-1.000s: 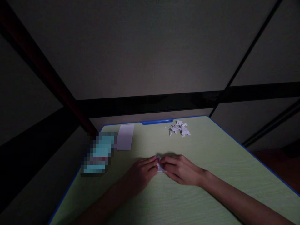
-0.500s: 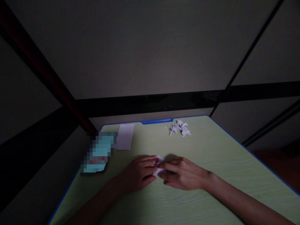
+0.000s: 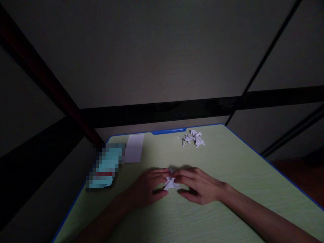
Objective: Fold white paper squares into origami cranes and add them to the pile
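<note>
A small piece of white folded paper (image 3: 170,183) lies on the table between my two hands, with crease lines and angled flaps showing on its near part. My left hand (image 3: 150,187) holds its left side, fingertips on the paper and thumb at its lower left corner. From the other side, my right hand (image 3: 196,185) has its bent fingers on the upper right of the paper, the thumb lying lower, near the right corner. Fingers hide the paper's far part.
Several folded white paper figures (image 3: 194,138) sit together at the back of the light green table (image 3: 227,162). At the back left lies a white paper sheet (image 3: 134,148), beside a pixelated phone-like device (image 3: 106,167). A blue strip (image 3: 169,131) edges the table before a panelled wall.
My right fingers have shifted up and back on the folded paper, and its thumb has moved off a little. More of the paper's near flaps show now. The left hand stays almost still.
</note>
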Tool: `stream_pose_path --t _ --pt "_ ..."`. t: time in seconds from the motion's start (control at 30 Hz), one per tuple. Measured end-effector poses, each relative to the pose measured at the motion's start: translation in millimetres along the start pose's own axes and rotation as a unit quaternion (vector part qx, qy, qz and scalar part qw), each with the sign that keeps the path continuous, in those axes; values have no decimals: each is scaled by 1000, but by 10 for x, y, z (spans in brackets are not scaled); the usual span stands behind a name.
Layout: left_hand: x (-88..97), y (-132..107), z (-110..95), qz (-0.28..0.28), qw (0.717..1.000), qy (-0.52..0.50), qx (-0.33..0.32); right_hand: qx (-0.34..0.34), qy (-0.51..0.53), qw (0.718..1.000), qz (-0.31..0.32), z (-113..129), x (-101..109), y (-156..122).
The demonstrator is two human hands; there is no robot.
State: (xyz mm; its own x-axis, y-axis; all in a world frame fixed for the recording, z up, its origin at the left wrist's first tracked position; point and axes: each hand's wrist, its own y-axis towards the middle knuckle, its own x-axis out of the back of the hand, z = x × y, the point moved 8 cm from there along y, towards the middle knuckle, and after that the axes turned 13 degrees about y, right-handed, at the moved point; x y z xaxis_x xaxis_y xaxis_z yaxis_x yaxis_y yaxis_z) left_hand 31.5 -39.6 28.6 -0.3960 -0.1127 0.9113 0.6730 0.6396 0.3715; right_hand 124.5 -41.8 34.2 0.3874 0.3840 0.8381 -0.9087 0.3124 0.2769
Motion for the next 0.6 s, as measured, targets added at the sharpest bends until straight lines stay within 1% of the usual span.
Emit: stream_pose_path --t 0.07,0.3,0.37,0.6 --pt "-4 -2 7 1 1000 -3 5 -7 10 1000 -1 -7 6 5" --pt "-11 5 15 23 1000 -6 20 -6 -4 1000 3 -14 -14 -1" --pt "-12 7 0 28 1000 3 12 -9 -5 1000 3 -23 -20 -1" --pt "-8 10 -59 17 999 29 -35 -16 -9 1000 4 -40 -37 -3"
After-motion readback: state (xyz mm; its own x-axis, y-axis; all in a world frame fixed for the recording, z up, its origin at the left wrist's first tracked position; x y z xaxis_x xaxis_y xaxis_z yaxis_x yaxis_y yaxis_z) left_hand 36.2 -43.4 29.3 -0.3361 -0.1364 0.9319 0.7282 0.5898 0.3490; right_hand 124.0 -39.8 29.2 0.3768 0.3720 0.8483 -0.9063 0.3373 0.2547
